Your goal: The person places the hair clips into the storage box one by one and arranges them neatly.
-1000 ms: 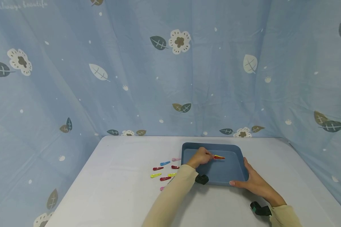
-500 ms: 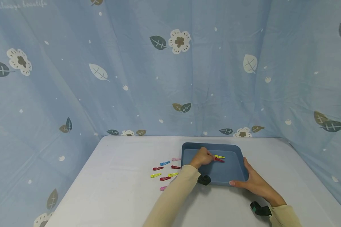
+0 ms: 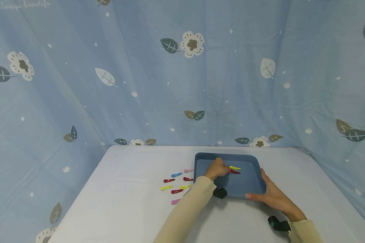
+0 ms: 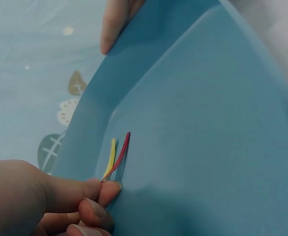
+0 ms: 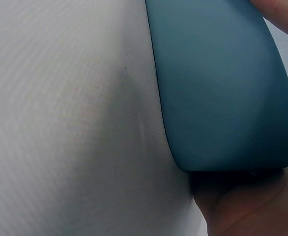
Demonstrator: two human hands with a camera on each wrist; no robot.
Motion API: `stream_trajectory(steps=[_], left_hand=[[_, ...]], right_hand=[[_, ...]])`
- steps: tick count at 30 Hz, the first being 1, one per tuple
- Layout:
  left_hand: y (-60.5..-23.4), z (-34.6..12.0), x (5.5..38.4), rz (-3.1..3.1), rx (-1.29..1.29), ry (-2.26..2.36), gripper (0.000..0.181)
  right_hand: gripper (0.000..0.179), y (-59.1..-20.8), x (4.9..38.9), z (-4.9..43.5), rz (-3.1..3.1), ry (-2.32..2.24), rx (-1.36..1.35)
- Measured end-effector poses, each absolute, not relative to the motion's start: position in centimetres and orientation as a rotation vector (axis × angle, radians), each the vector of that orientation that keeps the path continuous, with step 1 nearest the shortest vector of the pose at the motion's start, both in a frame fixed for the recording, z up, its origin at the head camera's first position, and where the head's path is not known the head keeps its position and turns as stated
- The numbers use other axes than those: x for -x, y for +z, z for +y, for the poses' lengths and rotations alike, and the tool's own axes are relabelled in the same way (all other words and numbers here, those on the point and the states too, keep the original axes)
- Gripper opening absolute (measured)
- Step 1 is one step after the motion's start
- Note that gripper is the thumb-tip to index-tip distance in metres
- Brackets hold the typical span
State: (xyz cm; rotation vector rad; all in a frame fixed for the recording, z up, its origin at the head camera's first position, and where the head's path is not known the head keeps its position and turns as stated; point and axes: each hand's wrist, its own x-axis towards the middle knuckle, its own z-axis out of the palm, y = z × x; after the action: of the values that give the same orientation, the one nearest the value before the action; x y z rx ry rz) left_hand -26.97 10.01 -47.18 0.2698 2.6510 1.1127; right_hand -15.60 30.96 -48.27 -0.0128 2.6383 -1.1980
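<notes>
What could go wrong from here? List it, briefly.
The red clip may slip, since the left hand pinches only one end. It could nudge the yellow clip lying close by in the tray. The tray might shift if the right hand, holding its corner, pushes.

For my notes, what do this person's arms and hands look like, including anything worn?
The left hand and right hand are both bare, with no gloves. The left sleeve and right sleeve are plain beige. A small black device shows near the left wrist; a similar black unit by the right wrist has a green patch.
</notes>
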Motion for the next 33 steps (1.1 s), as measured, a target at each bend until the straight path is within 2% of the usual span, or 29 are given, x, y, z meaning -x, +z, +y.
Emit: stream_trajectory(steps=[13, 27, 33], left_hand=[[-47.07, 10.35, 27.06, 2.686, -0.219, 0.996, 0.028], [-47.10, 10.19, 27.15, 2.663, -0.295, 1.018, 0.040], [-47.24, 9.87, 27.42, 2.609, -0.348, 1.073, 0.037]], right_hand=[[0.133, -48.23, 15.58, 30.84, 2.643, -1.207, 0.015], [0.132, -48.18, 15.54, 30.85, 2.642, -1.209, 0.014], [0.132, -48.25, 15.56, 30.93, 2.633, -1.203, 0.011]])
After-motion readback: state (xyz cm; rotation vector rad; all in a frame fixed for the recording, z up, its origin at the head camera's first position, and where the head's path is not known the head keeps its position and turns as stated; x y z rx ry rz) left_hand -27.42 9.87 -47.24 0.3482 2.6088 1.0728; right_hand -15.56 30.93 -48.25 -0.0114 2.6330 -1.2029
